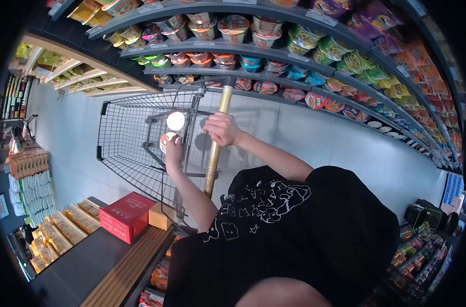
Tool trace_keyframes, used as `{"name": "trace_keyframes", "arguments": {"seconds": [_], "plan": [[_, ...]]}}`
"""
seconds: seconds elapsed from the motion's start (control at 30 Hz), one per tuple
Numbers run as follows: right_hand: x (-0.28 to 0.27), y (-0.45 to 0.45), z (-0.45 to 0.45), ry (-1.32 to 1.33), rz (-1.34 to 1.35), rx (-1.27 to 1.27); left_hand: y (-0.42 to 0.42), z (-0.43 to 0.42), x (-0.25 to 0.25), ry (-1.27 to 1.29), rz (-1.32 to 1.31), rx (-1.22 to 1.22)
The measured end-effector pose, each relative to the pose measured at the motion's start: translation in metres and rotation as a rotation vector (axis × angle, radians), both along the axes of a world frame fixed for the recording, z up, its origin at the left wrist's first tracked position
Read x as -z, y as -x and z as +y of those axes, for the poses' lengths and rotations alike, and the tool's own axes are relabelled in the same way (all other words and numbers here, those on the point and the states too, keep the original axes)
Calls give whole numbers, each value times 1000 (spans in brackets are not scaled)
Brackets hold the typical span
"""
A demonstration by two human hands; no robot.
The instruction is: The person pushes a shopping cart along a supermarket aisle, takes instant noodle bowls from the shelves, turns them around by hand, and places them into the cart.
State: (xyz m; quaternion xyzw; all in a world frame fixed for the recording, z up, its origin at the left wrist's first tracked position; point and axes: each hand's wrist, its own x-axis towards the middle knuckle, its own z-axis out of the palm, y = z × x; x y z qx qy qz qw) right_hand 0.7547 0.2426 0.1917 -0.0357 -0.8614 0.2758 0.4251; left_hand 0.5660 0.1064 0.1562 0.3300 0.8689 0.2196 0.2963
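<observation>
My left hand (pixel 173 150) reaches over the shopping cart's child-seat end, its fingers closed on a round lidded cup (pixel 166 142). Just above it in the picture, a second cup with a bright white lid (pixel 175 121) is in the cart. My right hand (pixel 222 129) is wrapped round the cart's gold-coloured handlebar (pixel 212 158). The wire basket of the cart (pixel 125 138) extends to the left, and the floor shows through its mesh.
Curved shelves (pixel 263 51) with rows of cup and bowl noodles run along the top and right. At the lower left, a red box (pixel 126 217) stands on a dark counter (pixel 74 271) beside yellow packets (pixel 64 233). Pale floor (pixel 315 138) surrounds the cart.
</observation>
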Motion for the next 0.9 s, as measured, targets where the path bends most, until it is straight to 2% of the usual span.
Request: {"name": "trace_keyframes", "arguments": {"seconds": [0.1, 0.17, 0.27, 0.4, 0.43, 0.53, 0.67, 0.77, 0.8, 0.83, 0.9], "plan": [[-6, -17, 3, 3, 39, 51, -3, 6, 21, 12, -31, 4], [-7, -28, 3, -6, -5, 67, 0, 8, 35, 44, -164, -34], [-6, -39, 6, -2, 17, 99, 8, 11, 69, -16, -157, 10], [-4, -52, 10, -21, 41, 120, -6, 22, 59, 72, -198, -43], [-4, -56, 11, -26, 57, 120, -19, 26, 43, 69, -195, -31], [-5, -65, 18, -20, 15, 99, -58, 36, -9, 63, -294, -201], [-6, -72, 24, -43, 17, 97, -66, 41, -8, 49, -340, -231], [-2, -74, 27, -20, 39, 88, -81, 48, -35, 111, -271, -193], [-3, -75, 27, -17, 30, 73, -50, 39, 14, 122, -321, -76], [-3, -75, 27, -14, 22, 56, -40, 38, 29, 109, -291, -46], [-1, -75, 26, -29, 33, 73, -9, 25, 90, -128, -60, 65]]}}
